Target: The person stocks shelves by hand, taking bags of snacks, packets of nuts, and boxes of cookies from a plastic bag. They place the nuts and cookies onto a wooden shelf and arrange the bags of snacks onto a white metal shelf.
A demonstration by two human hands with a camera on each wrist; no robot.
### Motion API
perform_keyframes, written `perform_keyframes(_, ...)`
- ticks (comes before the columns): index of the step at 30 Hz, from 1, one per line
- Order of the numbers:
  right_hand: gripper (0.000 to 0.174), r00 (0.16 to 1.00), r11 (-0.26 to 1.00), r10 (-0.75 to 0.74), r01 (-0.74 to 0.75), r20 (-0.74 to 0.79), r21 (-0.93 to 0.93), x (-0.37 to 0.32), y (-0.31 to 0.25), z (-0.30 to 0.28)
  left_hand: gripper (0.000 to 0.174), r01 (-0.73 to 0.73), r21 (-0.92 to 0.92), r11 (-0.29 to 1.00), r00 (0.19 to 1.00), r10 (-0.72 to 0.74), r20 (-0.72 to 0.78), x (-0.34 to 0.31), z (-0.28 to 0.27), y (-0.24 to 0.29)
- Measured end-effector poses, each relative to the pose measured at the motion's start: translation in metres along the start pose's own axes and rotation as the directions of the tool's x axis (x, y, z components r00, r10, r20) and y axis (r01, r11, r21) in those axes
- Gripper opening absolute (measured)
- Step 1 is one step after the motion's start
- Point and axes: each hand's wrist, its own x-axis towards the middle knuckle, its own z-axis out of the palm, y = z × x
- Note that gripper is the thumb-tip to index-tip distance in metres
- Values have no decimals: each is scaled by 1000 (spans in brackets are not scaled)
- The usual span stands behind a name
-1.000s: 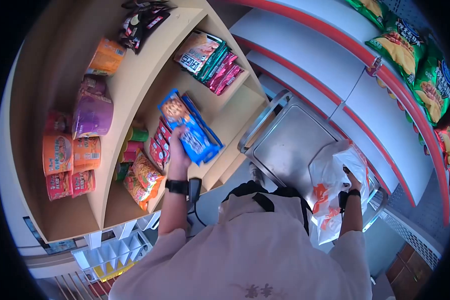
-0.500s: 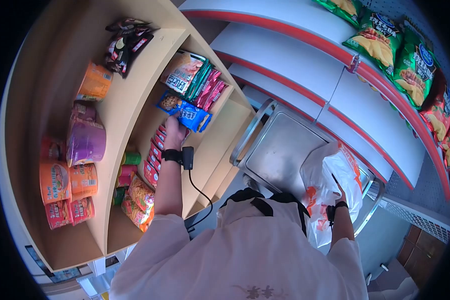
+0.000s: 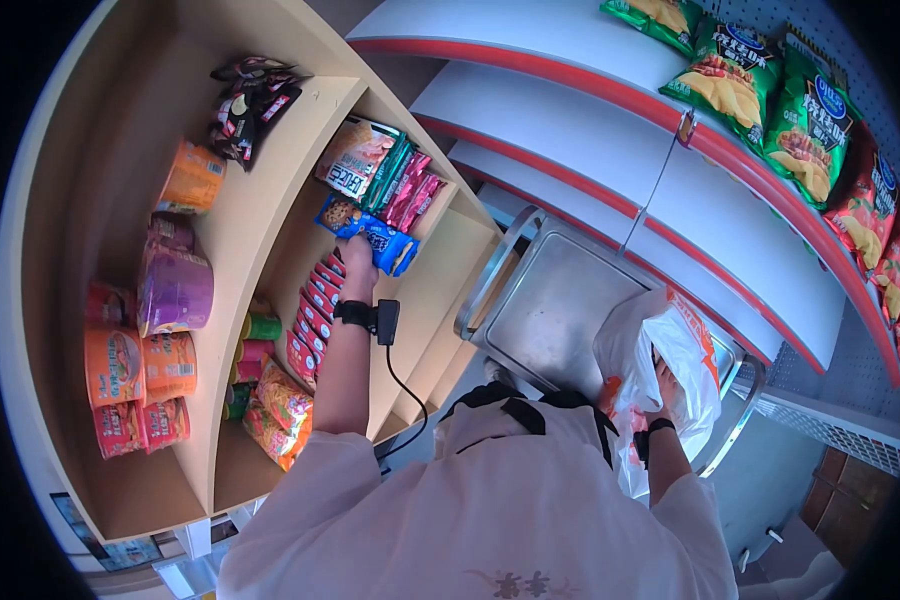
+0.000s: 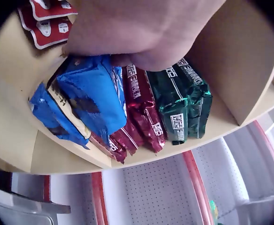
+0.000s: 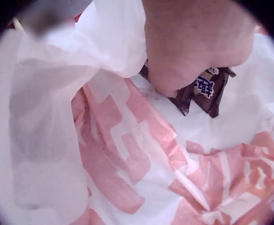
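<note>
My left hand [image 3: 355, 258] reaches into the wooden shelf [image 3: 270, 200] and grips blue cookie packs [image 3: 370, 232], which lie against the row of packs there. In the left wrist view the hand [image 4: 137, 33] sits on top of the blue packs [image 4: 87, 98], beside red packs [image 4: 141, 110] and green packs [image 4: 181, 103]. My right hand [image 3: 662, 378] is down inside a white plastic bag with orange print [image 3: 685, 345]. In the right wrist view that hand [image 5: 193, 42] grips a dark brown packet [image 5: 207, 91] inside the bag [image 5: 127, 150]; its fingertips are hidden.
The bag stands on a steel cart [image 3: 555, 300] right of the shelf. Noodle cups [image 3: 170, 290] fill the shelf's left bay, and red sachets [image 3: 310, 320] and orange bags [image 3: 280, 405] lie below my arm. Green chip bags [image 3: 770, 95] hang on the red-edged white rack.
My left hand carried the blue packs up and into the shelf bay, next to the red and green packs. My right hand went from the bag's edge down into the bag.
</note>
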Motion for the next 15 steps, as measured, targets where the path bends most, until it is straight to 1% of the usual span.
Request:
perform_keyframes(1,50,1000,1000,1,-1,17,-12,5,0,8,33,-2,0,1000,1000,2,0,-3,0,1)
perform_keyframes(3,50,999,999,6,-4,53,-32,17,3,17,40,-20,-79,997,1000,18,-25,-16,1,10)
perform_keyframes(4,50,997,999,10,-7,71,-40,24,3,19,40,-22,-75,997,1000,20,-21,-33,2,21)
perform_keyframes(5,50,996,999,18,-14,89,-46,33,-1,25,57,-146,94,985,989,144,33,-57,3,36)
perform_keyframes(6,50,994,998,28,-22,107,-54,46,-2,26,74,-272,253,929,962,252,108,-73,2,42)
perform_keyframes(7,50,992,998,37,-30,124,-60,54,-1,28,95,-326,485,811,943,317,102,-71,-2,30)
perform_keyframes(8,50,989,997,47,-37,140,-69,63,7,31,95,-328,486,810,943,315,110,-88,0,35)
perform_keyframes(9,50,986,996,54,-42,156,-81,63,21,33,100,-419,618,665,904,364,222,-107,3,36)
perform_keyframes(10,50,984,995,59,-43,170,-95,67,31,36,105,-501,713,490,858,387,337,-118,5,39)
perform_keyframes(11,52,998,997,-59,57,-28,-53,59,-3,21,101,-534,680,502,840,402,364,-113,2,30)
perform_keyframes(12,56,959,986,-166,164,-231,-29,32,-56,-1,101,-535,677,505,840,402,364,-106,-4,23)
perform_keyframes(13,56,957,986,-165,163,-238,-29,13,-70,-8,96,-548,700,457,827,422,372,-97,-8,18)
perform_keyframes(14,59,911,957,-288,286,-296,-51,-1,-79,-13,91,-563,719,409,811,441,384,-92,-8,15)
perform_keyframes(15,62,846,912,-404,401,-349,-83,-13,-84,-19,84,-539,724,430,829,421,367,-96,-7,19)
